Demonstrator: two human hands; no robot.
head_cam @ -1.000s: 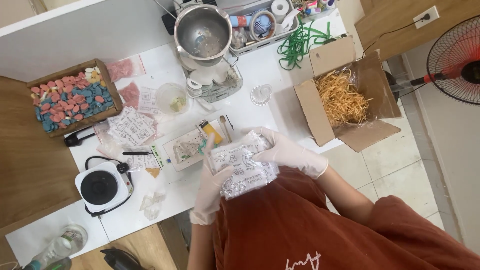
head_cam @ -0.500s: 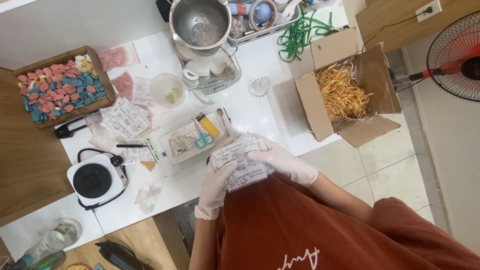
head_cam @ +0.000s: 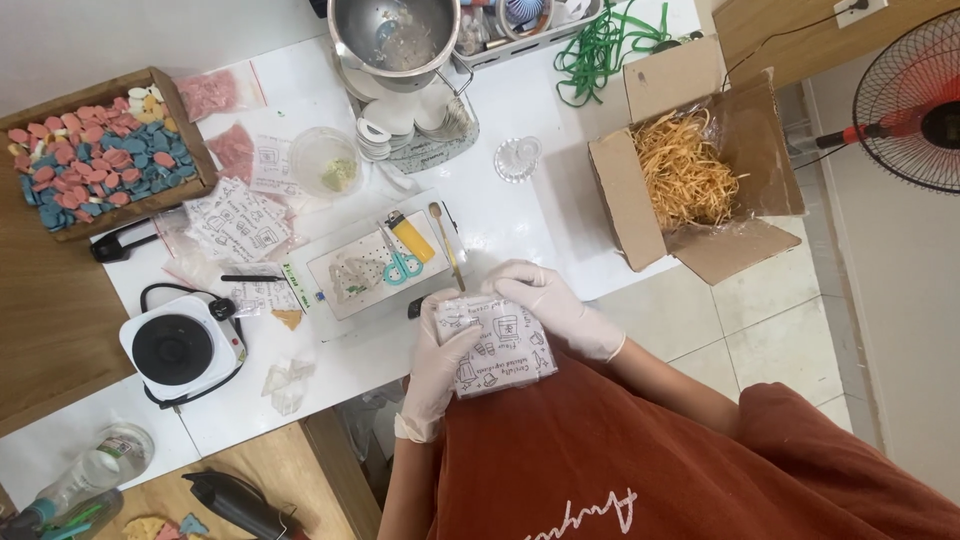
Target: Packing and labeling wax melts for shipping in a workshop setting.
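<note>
Both my hands wear pale gloves and hold a small block wrapped in white printed paper [head_cam: 497, 342] close to my chest, just off the white table's [head_cam: 560, 210] near edge. My left hand [head_cam: 440, 362] grips its left side, thumb on top. My right hand [head_cam: 552, 303] covers its upper right corner. Just beyond the parcel lies a white tray [head_cam: 345, 268] with small scissors [head_cam: 402, 265], a yellow lighter [head_cam: 411, 237] and a thin stick [head_cam: 447, 243].
An open cardboard box [head_cam: 745, 130] of straw-like filler stands at the right. A small hotplate [head_cam: 178, 348], loose printed sheets [head_cam: 235, 222], a wooden tray of pink and blue pieces [head_cam: 95, 160], a steel pot [head_cam: 392, 35] and a fan [head_cam: 915, 100] surround the table.
The wrapped block has come lower, nearer my body, with both hands still on it. The view has shifted slightly.
</note>
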